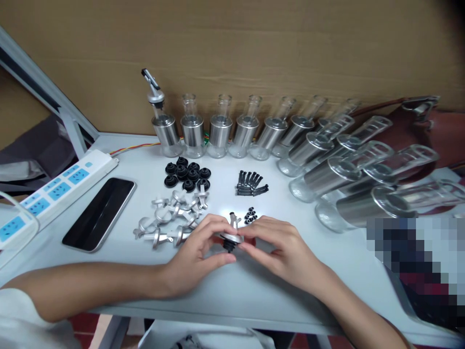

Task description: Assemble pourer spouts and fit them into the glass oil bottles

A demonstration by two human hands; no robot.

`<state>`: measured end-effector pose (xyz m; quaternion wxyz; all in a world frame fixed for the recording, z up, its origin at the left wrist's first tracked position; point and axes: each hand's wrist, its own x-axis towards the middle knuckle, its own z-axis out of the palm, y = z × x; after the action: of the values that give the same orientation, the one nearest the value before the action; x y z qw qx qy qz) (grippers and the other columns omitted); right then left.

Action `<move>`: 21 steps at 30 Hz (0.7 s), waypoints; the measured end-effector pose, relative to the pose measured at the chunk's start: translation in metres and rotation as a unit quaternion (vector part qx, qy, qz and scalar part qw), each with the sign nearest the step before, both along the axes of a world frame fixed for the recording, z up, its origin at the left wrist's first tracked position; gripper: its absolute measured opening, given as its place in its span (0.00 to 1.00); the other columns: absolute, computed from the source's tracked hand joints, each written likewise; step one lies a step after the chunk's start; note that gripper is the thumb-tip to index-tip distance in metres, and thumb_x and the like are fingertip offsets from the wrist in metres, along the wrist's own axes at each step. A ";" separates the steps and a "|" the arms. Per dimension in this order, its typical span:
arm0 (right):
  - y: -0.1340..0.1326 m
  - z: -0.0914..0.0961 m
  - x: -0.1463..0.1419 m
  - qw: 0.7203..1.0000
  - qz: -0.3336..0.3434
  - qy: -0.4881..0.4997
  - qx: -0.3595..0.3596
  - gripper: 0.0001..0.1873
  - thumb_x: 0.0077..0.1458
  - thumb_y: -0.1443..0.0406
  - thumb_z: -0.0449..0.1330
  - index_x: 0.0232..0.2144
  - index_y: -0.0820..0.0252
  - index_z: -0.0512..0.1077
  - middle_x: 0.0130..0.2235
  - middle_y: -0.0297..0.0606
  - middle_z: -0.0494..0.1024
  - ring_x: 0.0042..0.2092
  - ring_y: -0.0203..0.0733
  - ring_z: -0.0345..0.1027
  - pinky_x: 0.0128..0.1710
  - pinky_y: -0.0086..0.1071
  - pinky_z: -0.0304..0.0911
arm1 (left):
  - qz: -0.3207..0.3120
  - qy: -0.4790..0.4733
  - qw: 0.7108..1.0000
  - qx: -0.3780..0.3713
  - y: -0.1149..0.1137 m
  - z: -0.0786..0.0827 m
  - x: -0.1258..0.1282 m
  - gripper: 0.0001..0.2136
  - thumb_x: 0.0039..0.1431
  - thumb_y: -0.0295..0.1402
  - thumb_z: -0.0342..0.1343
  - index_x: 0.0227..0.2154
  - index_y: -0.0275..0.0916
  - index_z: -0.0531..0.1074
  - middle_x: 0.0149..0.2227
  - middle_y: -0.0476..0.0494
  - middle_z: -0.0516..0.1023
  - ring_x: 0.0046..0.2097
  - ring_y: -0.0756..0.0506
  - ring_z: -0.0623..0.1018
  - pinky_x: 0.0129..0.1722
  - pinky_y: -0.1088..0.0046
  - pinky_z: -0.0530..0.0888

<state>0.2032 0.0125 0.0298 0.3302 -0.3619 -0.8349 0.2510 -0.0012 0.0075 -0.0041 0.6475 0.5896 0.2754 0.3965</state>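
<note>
Hands meet at the near edge of the white surface (254, 291): left hand (196, 254) and right hand (279, 247) both pinch a small silver metal pourer cap with black plug (230, 238) between fingertips. Loose silver spout pieces (170, 218) lie just beyond the left hand, tiny black rings (250, 215) just beyond the right.

Silver pourer spout (231, 236), upright, black-plugged
</note>
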 end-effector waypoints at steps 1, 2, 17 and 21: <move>0.002 0.002 0.002 1.000 0.002 -0.007 0.000 0.05 0.59 0.67 0.60 0.37 0.61 0.76 0.27 0.35 0.79 0.28 0.37 0.72 0.31 0.30 0.64 | 0.003 0.013 1.000 0.000 0.000 0.000 0.000 0.14 0.59 0.28 0.61 0.46 0.52 0.72 0.46 0.47 0.62 0.51 0.47 0.67 0.50 0.71 0.66; 0.004 0.004 0.005 1.000 -0.007 -0.014 -0.001 0.05 0.59 0.66 0.60 0.36 0.61 0.76 0.27 0.35 0.79 0.28 0.38 0.73 0.31 0.30 0.64 | 0.004 0.025 1.000 0.002 0.000 -0.001 -0.001 0.15 0.58 0.28 0.61 0.46 0.52 0.72 0.47 0.47 0.63 0.50 0.47 0.67 0.49 0.71 0.67; 0.065 -0.007 0.037 0.861 -0.378 -0.319 -0.120 0.10 0.56 0.59 0.59 0.31 0.57 0.78 0.29 0.40 0.81 0.33 0.50 0.74 0.26 0.32 0.53 | -0.030 0.118 0.991 0.062 0.001 0.009 -0.003 0.11 0.57 0.24 0.60 0.41 0.45 0.74 0.45 0.46 0.67 0.49 0.46 0.69 0.47 0.72 0.68; 0.063 -0.008 0.039 0.882 -0.371 -0.267 -0.110 0.05 0.53 0.65 0.60 0.29 0.58 0.76 0.27 0.37 0.79 0.31 0.46 0.72 0.28 0.33 0.56 | -0.036 0.108 0.992 0.062 0.000 0.008 -0.004 0.13 0.58 0.24 0.58 0.43 0.47 0.73 0.45 0.47 0.66 0.51 0.47 0.68 0.48 0.73 0.68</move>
<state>0.2426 0.0754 0.0214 0.1220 -0.7327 -0.6630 0.0937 -0.0048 0.0080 0.0043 0.5901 0.6776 0.2973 0.3229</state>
